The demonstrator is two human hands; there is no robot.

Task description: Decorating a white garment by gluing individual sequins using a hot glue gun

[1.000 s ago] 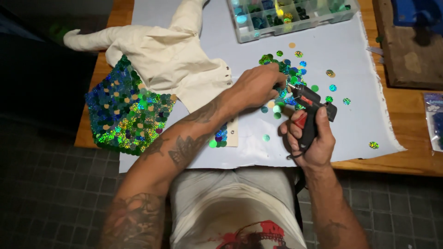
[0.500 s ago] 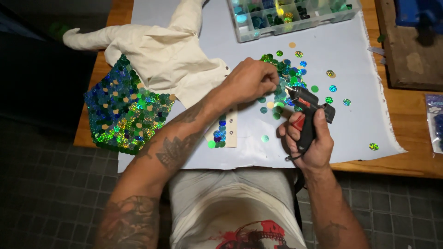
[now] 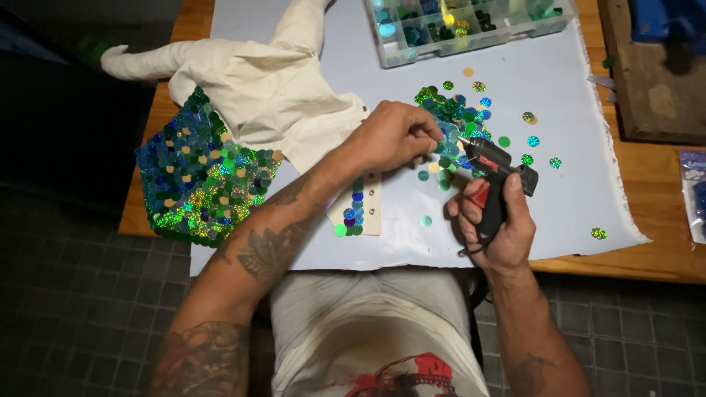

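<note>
A wooden table [image 3: 662, 250] carries a pale sheet [image 3: 544, 73] under dim light. At the sheet's centre a black glue gun [image 3: 494, 176] sits gripped in the right hand [image 3: 496, 220], fingers wrapped round its handle, nozzle aimed toward 10 o'clock. There the left hand [image 3: 393, 136] is curled, fingertips pinched at a sequin just beside the nozzle, over a heap of green and blue sequins [image 3: 460, 121]. At 12 o'clock stands a clear compartment box [image 3: 471, 26]. At 9 o'clock lies a cream garment [image 3: 257, 84] with a sequinned panel [image 3: 202, 180].
</note>
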